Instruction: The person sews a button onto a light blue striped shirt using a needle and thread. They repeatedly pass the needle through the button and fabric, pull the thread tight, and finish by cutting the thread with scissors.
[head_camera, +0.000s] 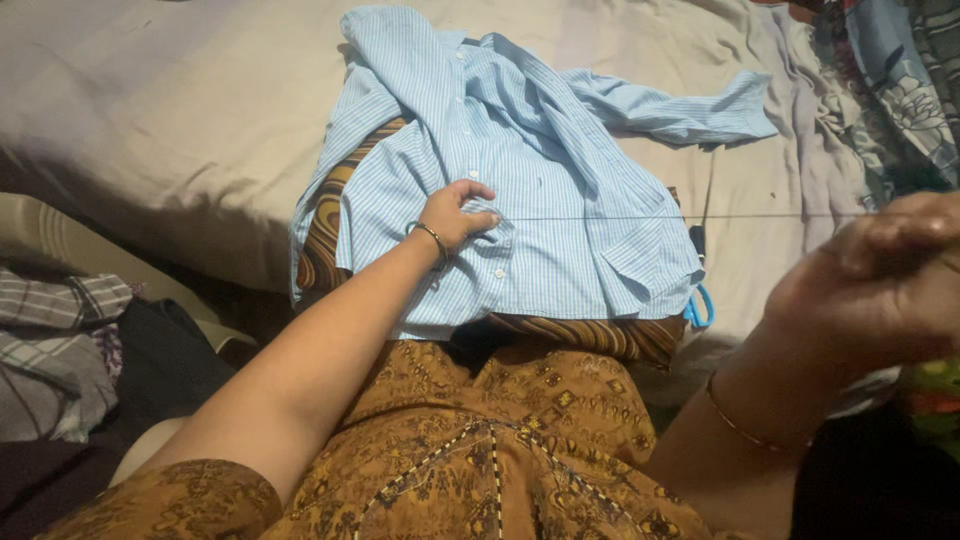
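Head view: left hand (455, 215) pins the striped shirt (540, 200) placket mid-stitch, fingers pinching fabric. Right hand (880, 280) fingers grip the thread (620, 218), drawn taut. Next move probably needs the needle brought back to the cloth.

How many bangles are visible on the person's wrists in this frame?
2. One thin bangle circles the left wrist, just behind the left hand pressing on the striped blue shirt. One gold bangle sits on the right wrist, below the raised right hand. None seem hidden.
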